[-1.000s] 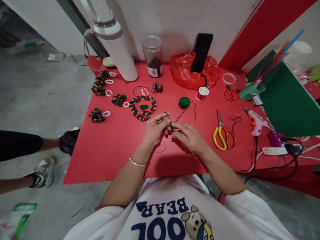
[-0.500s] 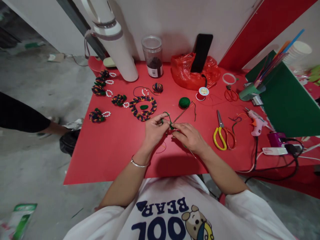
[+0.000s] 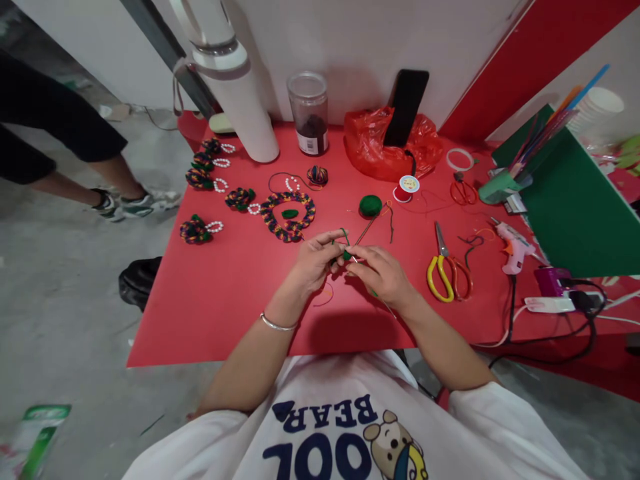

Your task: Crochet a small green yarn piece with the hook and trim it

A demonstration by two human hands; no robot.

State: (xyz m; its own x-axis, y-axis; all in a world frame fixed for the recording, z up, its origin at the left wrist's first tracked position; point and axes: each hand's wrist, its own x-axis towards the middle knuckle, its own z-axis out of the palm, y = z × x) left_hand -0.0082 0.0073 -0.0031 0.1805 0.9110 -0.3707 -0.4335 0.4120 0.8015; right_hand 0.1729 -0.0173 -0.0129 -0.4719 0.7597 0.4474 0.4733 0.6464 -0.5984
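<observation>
A person's legs (image 3: 65, 133), cropped at the frame's left edge, stand beside a red table (image 3: 215, 307), whose side partly hides a black item (image 3: 140, 283) too dark to identify. A white flask (image 3: 245, 107), its top cut off, stands near a clear jar (image 3: 308, 107) with a barcode label (image 3: 313, 143) too small to read. At center, the wearer's left hand (image 3: 315, 263) pinches a small green yarn piece (image 3: 347, 255), mostly covered by fingers, a strand looped over the forefinger. Below, the white shirt (image 3: 345, 380) reads "BEAR" and "OOL" upside down beside a cartoon bear. The right hand (image 3: 383, 270), fingers curled around a thin metal rod (image 3: 391, 311) and meeting the yarn, conceals the rod's midsection. Just beyond, the print on a red thread spool's (image 3: 403, 191) pale disc is illegible. At far right, paper cups (image 3: 597, 108) are half-hidden behind a green board (image 3: 575, 207).
</observation>
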